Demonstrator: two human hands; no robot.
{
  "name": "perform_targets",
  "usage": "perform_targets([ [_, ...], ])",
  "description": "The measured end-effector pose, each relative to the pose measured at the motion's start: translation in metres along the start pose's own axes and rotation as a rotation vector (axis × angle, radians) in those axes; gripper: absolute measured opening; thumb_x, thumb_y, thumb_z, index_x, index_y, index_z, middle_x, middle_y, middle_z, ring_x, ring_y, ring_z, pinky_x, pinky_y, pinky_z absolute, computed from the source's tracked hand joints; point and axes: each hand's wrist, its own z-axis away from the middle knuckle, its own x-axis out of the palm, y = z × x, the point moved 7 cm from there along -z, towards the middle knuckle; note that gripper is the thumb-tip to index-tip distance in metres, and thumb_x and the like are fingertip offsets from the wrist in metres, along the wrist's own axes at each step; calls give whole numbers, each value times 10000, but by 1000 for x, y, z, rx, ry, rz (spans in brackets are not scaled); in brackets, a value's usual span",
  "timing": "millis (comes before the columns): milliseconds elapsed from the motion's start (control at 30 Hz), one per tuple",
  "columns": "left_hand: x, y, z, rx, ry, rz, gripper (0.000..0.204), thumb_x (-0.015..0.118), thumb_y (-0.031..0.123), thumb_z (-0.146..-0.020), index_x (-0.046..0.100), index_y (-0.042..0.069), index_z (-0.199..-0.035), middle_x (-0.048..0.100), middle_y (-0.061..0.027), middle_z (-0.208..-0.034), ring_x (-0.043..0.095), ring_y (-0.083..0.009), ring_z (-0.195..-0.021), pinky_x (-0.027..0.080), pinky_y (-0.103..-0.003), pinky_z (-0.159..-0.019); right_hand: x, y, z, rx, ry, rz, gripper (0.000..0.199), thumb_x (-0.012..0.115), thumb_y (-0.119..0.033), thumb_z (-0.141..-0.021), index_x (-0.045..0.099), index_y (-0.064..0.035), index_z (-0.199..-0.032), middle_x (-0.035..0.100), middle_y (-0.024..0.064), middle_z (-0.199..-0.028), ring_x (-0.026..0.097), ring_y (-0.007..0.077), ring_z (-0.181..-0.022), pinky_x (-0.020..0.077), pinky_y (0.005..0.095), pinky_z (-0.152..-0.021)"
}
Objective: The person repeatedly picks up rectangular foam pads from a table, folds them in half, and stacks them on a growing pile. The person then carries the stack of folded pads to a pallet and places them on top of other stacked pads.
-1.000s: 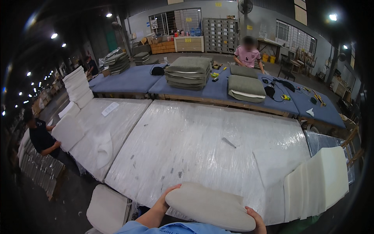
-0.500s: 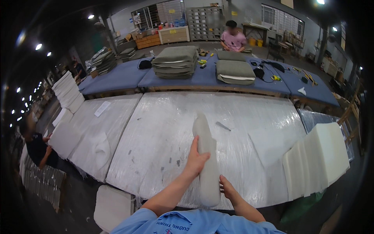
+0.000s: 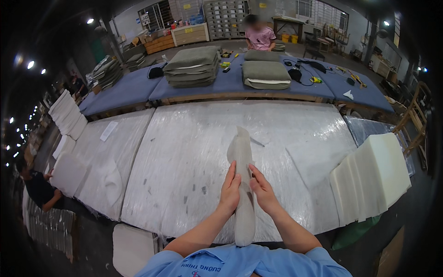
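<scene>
Fingers [image 3: 230,172] straight and uncurled, the left hand [image 3: 229,191] and right hand [image 3: 265,191] flank a grey cushion [image 3: 245,226] — upright on edge over the plastic-wrapped table [image 3: 180,161]. Its covering looks done; white pads [image 3: 393,168] stacked rightward seem uncovered — whether they await work, I cannot tell.

At the frame's centre, the left hand [image 3: 229,191] and right hand [image 3: 264,190] hide parts of the cushion [image 3: 244,184], which covers one end of a grey strip [image 3: 258,142]. The lower edge cuts off the blue shirt [image 3: 235,261]. A co-worker's [image 3: 261,39] face, upper middle, is blurred; small items [image 3: 357,79], upper right, are indistinct.
</scene>
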Motion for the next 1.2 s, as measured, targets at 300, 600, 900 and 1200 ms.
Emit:
perform_targets([
  [300, 4, -1, -2, 9, 15, 112, 540, 380, 130, -1093, 301, 72, -1624, 312, -118, -1666, 316, -206, -1501, 252, -307, -1218, 8, -9, -20, -94, 102, 329, 674, 621, -284, -999, 368, -30, -1570, 328, 287, -1593, 305, 382, -1513, 281, 421, -1221],
  [600, 19, -7, -6, 61, 15, -84, 551, 391, 148, -1088, 288, 9, -1612, 288, -143, -1676, 253, -229, -1544, 199, -327, -1244, -23, 5, -109, -12, 158, 428, 721, 578, -400, -999, 341, -76, -1598, 298, 303, -1617, 302, 410, -1519, 287, 411, -1220],
  [900, 13, -4, -11, 109, 10, -235, 596, 444, 138, -1064, 259, 11, -1616, 275, -174, -1669, 256, -268, -1543, 208, -352, -1247, -28, 9, -162, 34, 227, 426, 794, 600, -500, -972, 382, -9, -1557, 372, 296, -1575, 386, 409, -1461, 327, 415, -1191],
  [1200, 28, -1, -71, 74, -74, -260, 625, 415, 176, -1060, 215, 81, -1643, 288, -150, -1664, 324, -253, -1496, 268, -350, -1214, -65, 10, -201, 130, 273, 423, 734, 622, -622, -926, 598, 38, -1247, 706, 283, -1126, 670, 412, -1105, 498, 442, -956],
])
